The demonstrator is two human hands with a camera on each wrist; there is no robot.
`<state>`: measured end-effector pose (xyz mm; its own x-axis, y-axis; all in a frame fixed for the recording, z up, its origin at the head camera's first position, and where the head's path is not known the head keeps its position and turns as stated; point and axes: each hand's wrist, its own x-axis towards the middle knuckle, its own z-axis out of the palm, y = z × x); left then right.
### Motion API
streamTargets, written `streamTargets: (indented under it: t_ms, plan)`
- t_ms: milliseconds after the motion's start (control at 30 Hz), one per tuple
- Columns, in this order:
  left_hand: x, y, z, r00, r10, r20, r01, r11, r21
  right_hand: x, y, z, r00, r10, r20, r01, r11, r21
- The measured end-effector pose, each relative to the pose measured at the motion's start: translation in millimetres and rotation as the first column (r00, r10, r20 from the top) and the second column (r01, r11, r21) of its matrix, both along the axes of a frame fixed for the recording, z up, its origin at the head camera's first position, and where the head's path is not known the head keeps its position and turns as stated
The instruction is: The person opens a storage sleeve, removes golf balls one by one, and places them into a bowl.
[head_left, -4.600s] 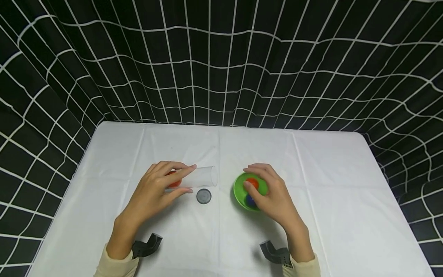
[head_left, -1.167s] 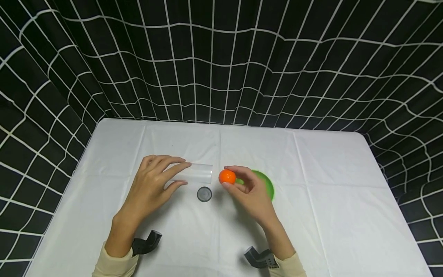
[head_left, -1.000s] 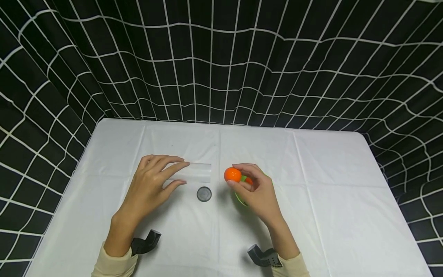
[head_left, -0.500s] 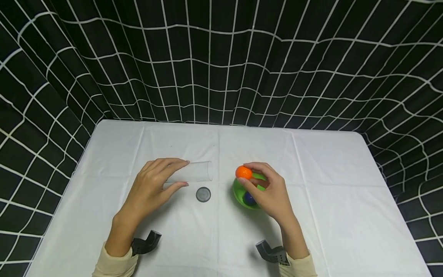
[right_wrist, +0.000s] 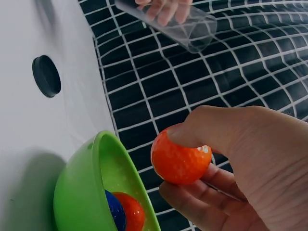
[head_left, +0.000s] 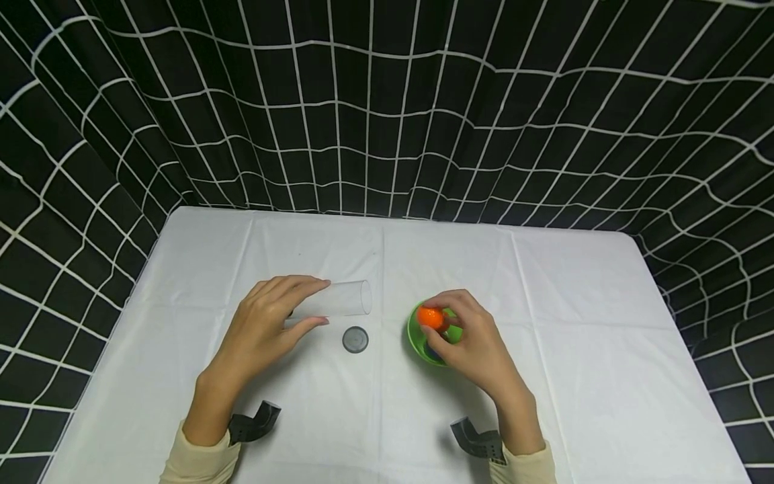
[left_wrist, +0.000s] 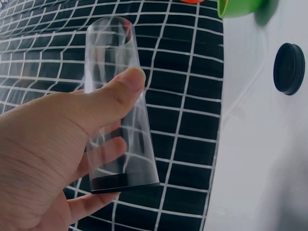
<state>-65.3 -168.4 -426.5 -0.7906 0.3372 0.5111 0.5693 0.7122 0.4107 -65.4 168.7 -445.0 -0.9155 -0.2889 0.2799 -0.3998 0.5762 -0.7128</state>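
Observation:
My left hand (head_left: pixel 263 329) grips a clear plastic tube (head_left: pixel 347 298), thumb on one side and fingers on the other. In the left wrist view the tube (left_wrist: pixel 115 57) has a black cap on its lower end and no ball visible inside. My right hand (head_left: pixel 478 339) pinches an orange golf ball (head_left: pixel 430 317) between thumb and fingers, over a green bowl (head_left: pixel 417 343). The right wrist view shows this golf ball (right_wrist: pixel 180 156) just outside the bowl's rim (right_wrist: pixel 103 159). Inside the bowl lie another orange ball (right_wrist: pixel 131 211) and a blue ball (right_wrist: pixel 114 211), both partly hidden.
A loose dark round cap (head_left: pixel 355 339) lies on the white-covered table (head_left: pixel 338 410) between the hands. A black curtain with white grid lines (head_left: pixel 387 121) rises behind the table and at its sides.
Earlier an orange ball sat in the tube and my right hand held nothing. Then my right hand had the orange golf ball near the tube's mouth; it has since moved right and lower over the bowl.

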Motion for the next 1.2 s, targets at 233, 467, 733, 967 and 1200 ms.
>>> streamTargets:
  t_ms: [233, 467, 733, 967, 1200]
  plan:
    - [0.6, 1.3, -3.0, 1.000, 0.004, 0.020, -0.004, 1.000, 0.009, 1.4, 1.2, -1.3, 0.999, 0.036, -0.012, -0.035, 0.997, 0.073]
    - [3.6, -0.5, -8.0, 0.999, 0.019, 0.048, -0.020, 0.999, 0.033, 1.5, 1.3, -3.3, 0.999, 0.048, 0.002, -0.048, 0.995, 0.089]
    - [1.3, -1.4, -5.9, 0.997, 0.020, 0.069, -0.023, 0.999, 0.046, -0.1, 14.4, -0.7, 0.999, -0.025, -0.045, 0.027, 0.999, 0.041]
    - [-0.4, -2.6, -5.5, 0.997, 0.029, 0.067, -0.032, 0.998, 0.053, -1.7, 23.2, 0.0, 0.995, -0.053, -0.086, 0.057, 0.998, 0.036]
    - [-3.3, -4.3, -10.0, 0.991, 0.009, 0.133, -0.022, 0.995, 0.100, -5.9, 22.0, -0.5, 0.991, -0.060, -0.117, 0.060, 0.998, -0.001]
